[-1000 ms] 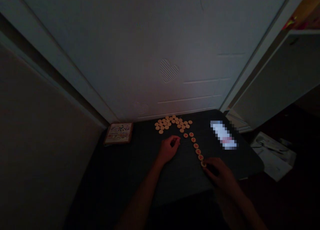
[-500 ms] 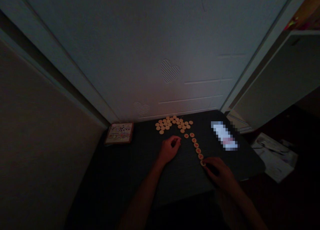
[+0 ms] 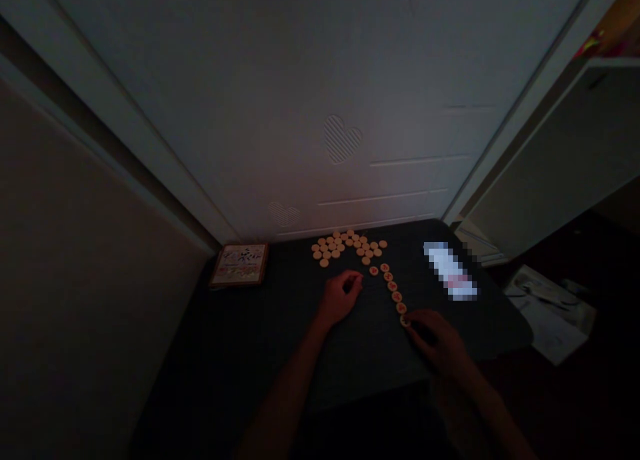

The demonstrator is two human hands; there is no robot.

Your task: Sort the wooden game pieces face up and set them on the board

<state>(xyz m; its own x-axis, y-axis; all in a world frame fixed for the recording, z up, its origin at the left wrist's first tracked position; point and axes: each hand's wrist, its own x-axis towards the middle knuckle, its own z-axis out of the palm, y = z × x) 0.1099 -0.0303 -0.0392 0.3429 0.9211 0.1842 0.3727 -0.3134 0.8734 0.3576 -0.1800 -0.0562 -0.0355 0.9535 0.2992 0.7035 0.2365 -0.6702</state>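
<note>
A row of round wooden Chinese chess pieces (image 3: 397,297) with red characters runs down the dark table towards me. At its near end, my right hand (image 3: 437,340) has its thumb and fingertips closed on the last Chinese chess piece (image 3: 405,321), which lies flat on the table. My left hand (image 3: 343,295) hovers or rests left of the row, thumb and forefinger pinched together; whether anything is between them cannot be made out. One red-marked piece (image 3: 374,271) lies by itself between the left hand and the row's far end.
Several blank-looking round pieces (image 3: 327,247) lie clustered near the white wall panel (image 3: 280,127). A flat box with dark characters (image 3: 240,265) sits at the table's left. A blurred-out bright object (image 3: 450,271) lies at the right. Beyond the table's right edge are white papers (image 3: 550,320).
My right hand has slid slightly away from me with the end piece, and the row sits a little tighter. My left hand has hardly moved.
</note>
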